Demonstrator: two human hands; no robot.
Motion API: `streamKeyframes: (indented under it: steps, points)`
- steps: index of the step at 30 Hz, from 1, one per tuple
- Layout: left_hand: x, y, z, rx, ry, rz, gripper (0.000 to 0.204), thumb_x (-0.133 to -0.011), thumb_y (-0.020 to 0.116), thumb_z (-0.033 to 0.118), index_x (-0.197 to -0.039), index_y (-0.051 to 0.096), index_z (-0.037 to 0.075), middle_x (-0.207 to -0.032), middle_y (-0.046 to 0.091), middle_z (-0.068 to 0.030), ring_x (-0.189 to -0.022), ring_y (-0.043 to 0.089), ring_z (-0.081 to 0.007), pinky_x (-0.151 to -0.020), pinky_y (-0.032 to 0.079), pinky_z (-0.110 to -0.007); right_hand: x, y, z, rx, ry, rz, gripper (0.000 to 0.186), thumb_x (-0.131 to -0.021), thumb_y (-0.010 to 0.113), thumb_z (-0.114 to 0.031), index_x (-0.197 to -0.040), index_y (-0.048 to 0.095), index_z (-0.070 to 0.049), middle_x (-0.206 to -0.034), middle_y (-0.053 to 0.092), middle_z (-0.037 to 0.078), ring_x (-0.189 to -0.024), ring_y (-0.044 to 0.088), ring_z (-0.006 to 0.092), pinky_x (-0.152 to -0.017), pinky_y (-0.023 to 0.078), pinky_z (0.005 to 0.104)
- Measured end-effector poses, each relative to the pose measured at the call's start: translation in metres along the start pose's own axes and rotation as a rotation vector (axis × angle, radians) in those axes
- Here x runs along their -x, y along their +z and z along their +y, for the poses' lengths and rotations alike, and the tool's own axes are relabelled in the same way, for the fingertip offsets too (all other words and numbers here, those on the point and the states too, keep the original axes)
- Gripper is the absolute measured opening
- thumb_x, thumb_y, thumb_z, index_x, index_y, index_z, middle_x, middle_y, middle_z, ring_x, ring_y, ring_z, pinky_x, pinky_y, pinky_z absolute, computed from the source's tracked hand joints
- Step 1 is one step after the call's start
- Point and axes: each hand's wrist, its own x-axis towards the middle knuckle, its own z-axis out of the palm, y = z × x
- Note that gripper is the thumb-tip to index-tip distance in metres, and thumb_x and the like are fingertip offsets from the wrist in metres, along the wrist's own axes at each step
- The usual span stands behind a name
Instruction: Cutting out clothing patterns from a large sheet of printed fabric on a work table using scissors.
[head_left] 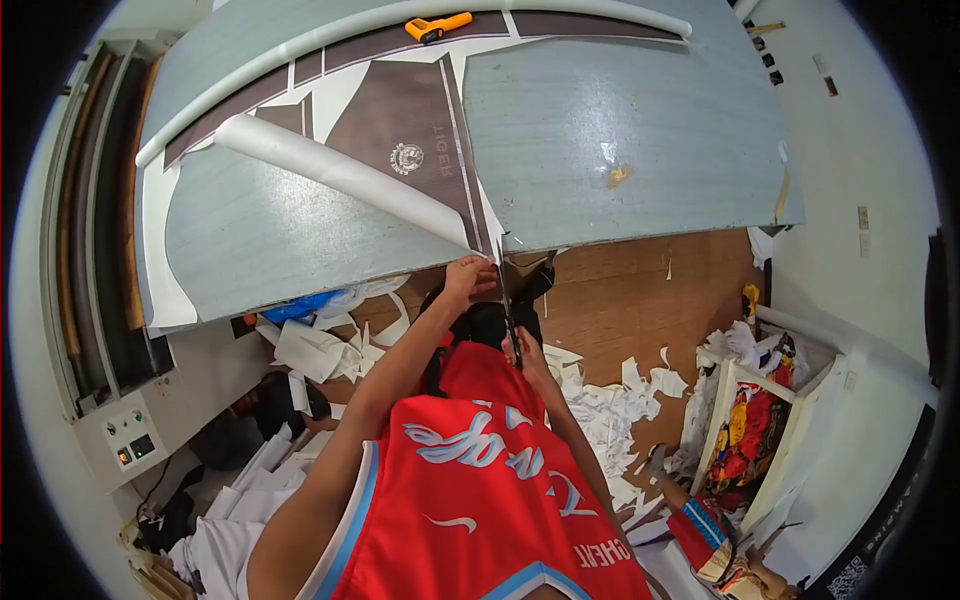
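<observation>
At the table's front edge, my left hand [471, 277] pinches the near corner of a brown printed sheet [385, 120] with white margins. Its side is curled into a white roll [340, 175] that slants across the table. My right hand [527, 352], lower and just to the right, grips the handles of long dark scissors [507, 305]. The blades point away from me and reach the white strip at the sheet's right margin, close beside my left fingers. Whether the blades are open or closed is too small to tell.
The blue-grey table [560, 130] carries a long curved white roll [400, 22] and an orange tool [437, 27]. White paper scraps [605, 410] litter the floor. A bin frame [745, 430] with coloured cloth stands right; a machine with rollers [100, 220] stands left.
</observation>
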Motion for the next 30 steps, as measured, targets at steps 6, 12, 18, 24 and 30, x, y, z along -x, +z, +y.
streamKeyframes:
  steps: [6, 12, 18, 24, 30]
  points:
    - [-0.001, 0.008, -0.012, 0.033, 0.026, 0.021, 0.013, -0.083, 0.072, 0.015, -0.083, 0.064, 0.006, -0.08, 0.067, -0.0041, -0.071, 0.065, -0.0149, -0.063, 0.057, -0.03, -0.007, -0.001, -0.011, 0.012, -0.049, 0.08, 0.032, -0.088, 0.07, -0.031, -0.082, 0.045, -0.011, -0.071, 0.038, -0.005, -0.065, 0.039, 0.006, -0.06, 0.033, 0.0224]
    - [-0.002, 0.017, -0.014, -0.026, 0.047, 0.031, 0.015, -0.084, 0.073, 0.018, -0.082, 0.065, 0.006, -0.081, 0.068, -0.003, -0.07, 0.065, -0.013, -0.063, 0.055, -0.027, -0.017, -0.015, -0.003, 0.18, -0.144, 0.1, 0.015, -0.095, 0.057, -0.018, -0.085, 0.046, -0.015, -0.068, 0.046, -0.005, -0.057, 0.042, 0.0034, -0.051, 0.034, 0.0199]
    - [0.001, 0.018, -0.017, -0.021, 0.062, 0.044, 0.017, -0.084, 0.073, 0.021, -0.084, 0.065, 0.006, -0.08, 0.067, -0.0019, -0.07, 0.064, -0.0123, -0.062, 0.054, -0.026, -0.016, -0.019, -0.008, 0.205, -0.054, 0.118, 0.037, -0.083, 0.075, -0.034, -0.08, 0.048, -0.009, -0.07, 0.04, -0.004, -0.065, 0.037, 0.0073, -0.059, 0.033, 0.0246]
    - [0.005, 0.011, -0.025, -0.115, 0.085, 0.099, 0.014, -0.083, 0.073, 0.018, -0.078, 0.066, 0.006, -0.076, 0.065, -0.0008, -0.068, 0.061, -0.0101, -0.062, 0.054, -0.025, -0.011, -0.012, -0.001, 0.337, -0.117, 0.192, 0.038, -0.083, 0.075, -0.029, -0.071, 0.046, -0.006, -0.062, 0.038, -0.003, -0.061, 0.035, 0.0082, -0.054, 0.033, 0.0282]
    - [0.012, 0.021, -0.02, -0.1, 0.125, 0.114, 0.016, -0.082, 0.074, 0.019, -0.074, 0.066, 0.007, -0.071, 0.063, -0.0004, -0.064, 0.059, -0.0092, -0.057, 0.05, -0.023, -0.018, -0.013, 0.002, 0.276, -0.13, 0.184, 0.031, -0.085, 0.074, -0.025, -0.074, 0.049, -0.011, -0.058, 0.045, -0.004, -0.051, 0.041, 0.0046, -0.048, 0.03, 0.0213]
